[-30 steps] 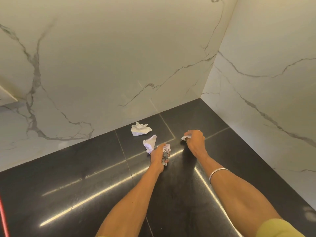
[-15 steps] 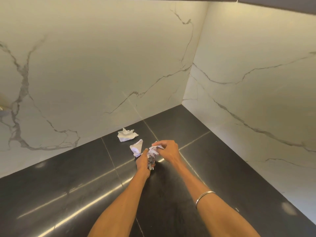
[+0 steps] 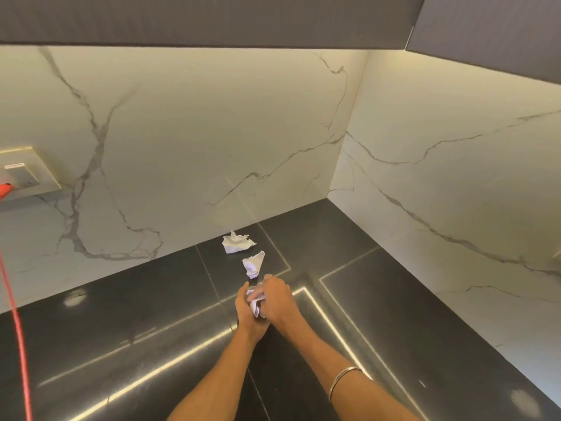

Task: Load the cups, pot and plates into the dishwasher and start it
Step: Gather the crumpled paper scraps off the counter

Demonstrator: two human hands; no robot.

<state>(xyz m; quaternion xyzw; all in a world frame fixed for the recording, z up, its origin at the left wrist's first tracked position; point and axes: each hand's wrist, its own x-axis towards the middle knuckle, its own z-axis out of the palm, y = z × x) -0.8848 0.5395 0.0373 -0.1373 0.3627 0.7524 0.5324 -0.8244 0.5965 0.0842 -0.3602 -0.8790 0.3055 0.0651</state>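
Note:
No cups, pot, plates or dishwasher are in view. Both hands meet over a black countertop [image 3: 151, 314] in a corner. My left hand [image 3: 247, 314] and my right hand [image 3: 277, 302] are closed together around a crumpled white paper wad [image 3: 256, 308] that shows between the fingers. Just beyond the hands lies a second crumpled paper [image 3: 253, 264] on the counter. A third crumpled paper [image 3: 236, 243] lies farther back, near the wall.
White marble walls [image 3: 182, 147] close the corner at the back and right. Dark cabinets [image 3: 212, 19] hang overhead. A wall socket plate [image 3: 21, 174] sits at the left, and a red cable [image 3: 18, 329] runs down from it along the left edge.
My right hand, which was apart on the counter holding a scrap, has come over to my left hand and both now press the paper together. The view has tilted upward.

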